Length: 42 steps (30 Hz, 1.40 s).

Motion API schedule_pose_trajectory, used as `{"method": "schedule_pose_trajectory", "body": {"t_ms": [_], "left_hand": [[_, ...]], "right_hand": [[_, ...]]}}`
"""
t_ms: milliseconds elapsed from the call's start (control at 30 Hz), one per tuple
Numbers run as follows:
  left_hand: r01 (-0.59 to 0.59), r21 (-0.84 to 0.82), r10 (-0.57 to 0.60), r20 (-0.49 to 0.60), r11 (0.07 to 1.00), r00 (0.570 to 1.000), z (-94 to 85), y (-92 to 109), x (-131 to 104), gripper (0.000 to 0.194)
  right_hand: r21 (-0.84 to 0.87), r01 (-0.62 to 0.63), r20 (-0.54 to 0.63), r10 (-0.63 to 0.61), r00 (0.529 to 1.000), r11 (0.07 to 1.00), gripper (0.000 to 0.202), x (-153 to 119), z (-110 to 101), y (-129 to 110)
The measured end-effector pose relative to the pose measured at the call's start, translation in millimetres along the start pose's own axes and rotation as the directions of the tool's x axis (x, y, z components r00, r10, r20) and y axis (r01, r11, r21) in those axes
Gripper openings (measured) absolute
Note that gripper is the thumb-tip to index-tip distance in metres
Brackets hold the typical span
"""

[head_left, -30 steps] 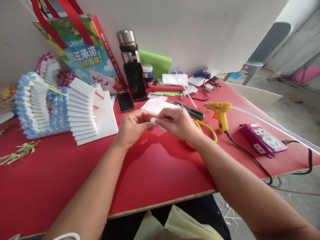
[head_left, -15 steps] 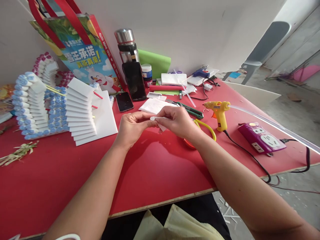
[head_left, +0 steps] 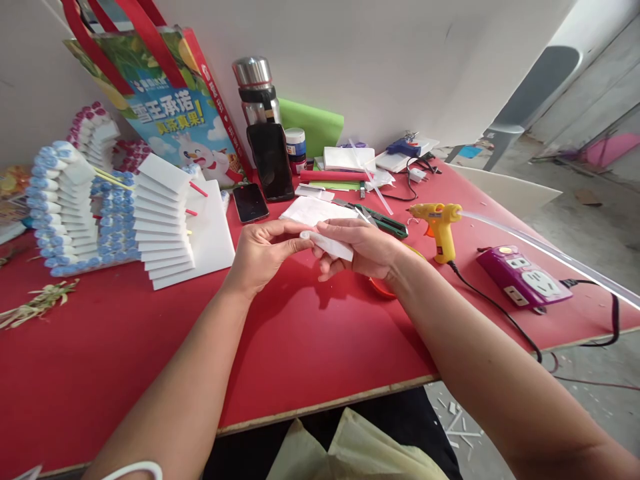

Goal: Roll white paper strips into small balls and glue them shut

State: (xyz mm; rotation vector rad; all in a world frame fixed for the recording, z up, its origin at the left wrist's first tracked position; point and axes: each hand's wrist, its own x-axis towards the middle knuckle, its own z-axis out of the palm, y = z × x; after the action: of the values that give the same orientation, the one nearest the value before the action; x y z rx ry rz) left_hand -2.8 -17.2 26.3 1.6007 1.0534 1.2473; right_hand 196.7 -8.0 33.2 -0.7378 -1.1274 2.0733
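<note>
Over the red table, my left hand [head_left: 263, 257] pinches the coiled end of a white strip [head_left: 335, 247], which looks like paper or tissue. The roll at its end is small and round, showing at the fingertips. From there the strip's loose tail slants down to the right, across my right hand [head_left: 367, 247]. That hand holds the tail loosely, with some fingers above it and others curled beneath. Just behind the hands lies a folded white sheet [head_left: 305, 211]. A green-handled cutter [head_left: 387, 223] is close behind my right hand.
A yellow glue gun [head_left: 437, 223] and a purple power socket [head_left: 523, 273] sit on the right, with cords trailing off the table edge. Fanned white pieces [head_left: 163, 220] stand at left. Behind are a phone [head_left: 270, 163], a steel flask [head_left: 253, 73] and a printed bag [head_left: 165, 113].
My right hand has loosened its pinch and its fingers have stretched out, so more of the white strip's tail shows. My left hand keeps its pinch in nearly the same place.
</note>
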Motion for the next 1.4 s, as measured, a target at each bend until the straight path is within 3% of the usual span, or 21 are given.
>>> {"method": "schedule_pose_trajectory", "body": {"t_ms": [300,433,533,633,733,833,1033,1400], "left_hand": [[0.039,0.023,-0.039,-0.008,0.999,0.999,0.0,0.0,1.4,0.033],[0.042,0.014,-0.042,-0.017,0.999,0.999,1.6,-2.2,1.1,0.033],[0.067,-0.003,-0.067,-0.036,0.998,0.997,3.7,-3.1,0.6,0.036],[0.096,-0.038,-0.098,-0.058,0.995,0.993,5.3,-3.9,1.0,0.040],[0.118,-0.086,-0.125,-0.079,0.989,0.989,5.7,-5.6,2.1,0.042],[0.123,-0.129,-0.136,-0.093,0.984,0.986,4.7,-7.5,2.7,0.037],[0.110,-0.171,-0.124,-0.074,0.979,0.990,1.2,-8.1,2.4,0.026],[0.093,-0.144,-0.092,0.011,0.985,0.996,0.0,-7.6,3.2,0.032]], "right_hand": [[-0.200,0.061,-0.116,-0.086,0.990,0.978,0.033,2.7,-4.0,-0.4],[-0.411,0.106,-0.179,-0.195,0.964,0.905,0.035,3.2,-3.4,1.6],[-0.613,0.136,-0.209,-0.326,0.922,0.779,0.029,3.7,-0.4,4.2],[-0.797,0.122,-0.215,-0.468,0.857,0.591,0.022,5.1,3.8,8.4],[-0.926,0.110,-0.152,-0.621,0.769,0.362,0.016,6.0,8.4,12.6],[-0.955,0.173,-0.043,-0.690,0.722,0.241,0.013,4.8,11.6,15.0],[-0.918,0.338,0.116,-0.674,0.730,0.208,0.014,0.6,9.7,12.4],[-0.903,0.328,0.113,-0.586,0.802,0.276,0.018,-0.6,6.0,8.8]]}}
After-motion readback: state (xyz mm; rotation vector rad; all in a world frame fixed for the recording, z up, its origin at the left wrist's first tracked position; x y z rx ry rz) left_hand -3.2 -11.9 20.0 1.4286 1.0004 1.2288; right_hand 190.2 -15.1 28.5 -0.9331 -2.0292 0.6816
